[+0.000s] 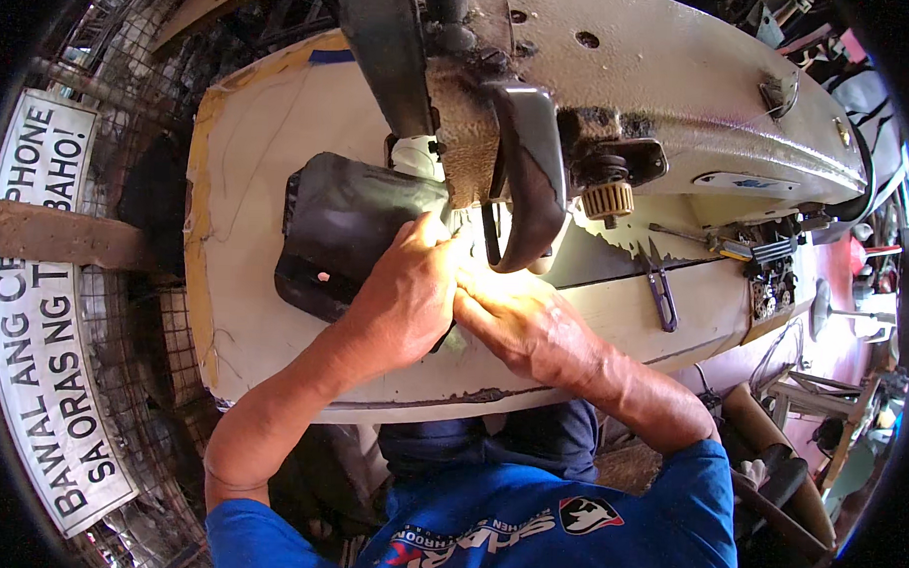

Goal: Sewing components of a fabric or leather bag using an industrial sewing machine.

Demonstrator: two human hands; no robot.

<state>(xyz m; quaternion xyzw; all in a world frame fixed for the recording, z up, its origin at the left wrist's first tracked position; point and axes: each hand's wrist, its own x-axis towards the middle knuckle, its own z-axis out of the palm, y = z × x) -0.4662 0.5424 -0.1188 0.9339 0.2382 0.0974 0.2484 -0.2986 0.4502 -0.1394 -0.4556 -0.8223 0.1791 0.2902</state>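
A sewing machine [701, 112] with a worn, grimy arm stands over a pale table, its head close beyond my hands. Under a bright light beside the needle area, my left hand [409, 297] is closed at the edge of a black, leather-like piece [351, 225]. That piece is curved, with a small hole near its lower edge. My right hand [523, 321] touches the left one, its fingers curled in. Glare and the machine head hide its fingertips and whatever they hold. A dark edge of material shows below, between the hands.
Thread snips [659, 291] lie on the table to the right, close to a screwdriver [682, 233]. Farther right, a tray [774, 320] holds bobbins and small tools. Wire mesh and a white sign [48, 310] line the left side. The table's front edge [450, 402] runs before my lap.
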